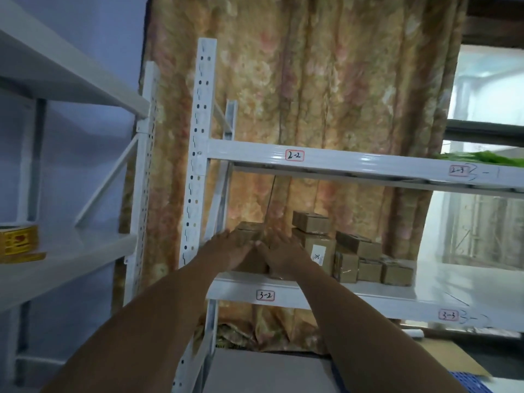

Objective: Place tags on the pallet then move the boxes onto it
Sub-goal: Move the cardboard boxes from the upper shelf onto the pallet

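At lower centre, the left hand (231, 249) and right hand (285, 251) rest on a box (249, 228) on the shelf (340, 296), fingers stretched straight. More boxes (360, 259) stand just right of it.

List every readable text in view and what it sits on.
"2-2": red-edged tag on the upper beam.
"2-3": second tag, same beam.
"3-2": third tag on the lower beam.
"3-3": fourth tag, same beam.
"3C", apparently: white label on a box.
Tape roll: print blurred.

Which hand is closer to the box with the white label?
Right. The right hand lies just left of the white-labelled box; the left hand sits farther left, on the far side of the right hand.
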{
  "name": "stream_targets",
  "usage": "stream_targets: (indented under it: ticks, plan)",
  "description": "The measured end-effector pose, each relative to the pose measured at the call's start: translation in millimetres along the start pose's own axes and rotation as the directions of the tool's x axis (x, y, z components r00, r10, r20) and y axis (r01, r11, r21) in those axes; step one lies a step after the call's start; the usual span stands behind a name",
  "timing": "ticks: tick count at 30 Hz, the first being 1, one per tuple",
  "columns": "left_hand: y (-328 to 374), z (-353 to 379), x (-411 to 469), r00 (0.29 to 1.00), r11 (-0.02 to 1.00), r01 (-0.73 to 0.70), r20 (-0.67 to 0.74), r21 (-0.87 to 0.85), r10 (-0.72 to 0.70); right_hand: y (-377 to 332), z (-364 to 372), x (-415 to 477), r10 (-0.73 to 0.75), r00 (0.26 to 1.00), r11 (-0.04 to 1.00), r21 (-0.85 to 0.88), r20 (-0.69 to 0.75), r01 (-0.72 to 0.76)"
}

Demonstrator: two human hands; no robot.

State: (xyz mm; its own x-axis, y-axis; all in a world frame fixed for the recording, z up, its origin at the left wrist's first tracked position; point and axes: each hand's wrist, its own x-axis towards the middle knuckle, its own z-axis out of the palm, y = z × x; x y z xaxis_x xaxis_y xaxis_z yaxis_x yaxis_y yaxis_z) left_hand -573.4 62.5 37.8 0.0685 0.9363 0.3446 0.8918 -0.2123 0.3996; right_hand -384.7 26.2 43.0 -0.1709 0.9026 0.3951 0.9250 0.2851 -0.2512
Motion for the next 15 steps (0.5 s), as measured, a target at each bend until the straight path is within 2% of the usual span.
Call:
stream_targets:
  ticks: [3, 5, 9, 12, 15]
  plan:
    - [5.7, -2.7, 1.9, 0.998, 0.999, 0.012, -0.068, -0.048, -0.016, 11.3, 11.0, 27.9, 0.007, 1.000, 1.000, -0.009, -0.005, -0.008]
    - [3.1, 0.9, 12.8, 0.993, 0.994, 0.070, -0.093, -0.088, -0.078, 12.6, 14.4, 37.1, 0.007, 1.000, 1.000, 0.017, 0.005, -0.008]
    - [-4.5, 10.6, 37.8, 0.985, 0.953, 0.153, -0.033, -0.262, -0.167, 13.8, 28.7, 59.3, 0.059, 0.998, 0.987, 0.150, 0.019, -0.062]
    - [-5.9, 16.4, 49.7, 0.980, 0.926, 0.189, 0.004, -0.325, -0.199, 13.1, 42.1, 75.9, 0.087, 0.996, 0.973, 0.214, -0.002, -0.084]
    - [-2.8, 19.6, 54.0, 0.986, 0.912, 0.157, 0.002, -0.378, -0.168, 14.6, 49.2, 86.1, 0.104, 0.994, 0.969, 0.222, 0.023, -0.107]
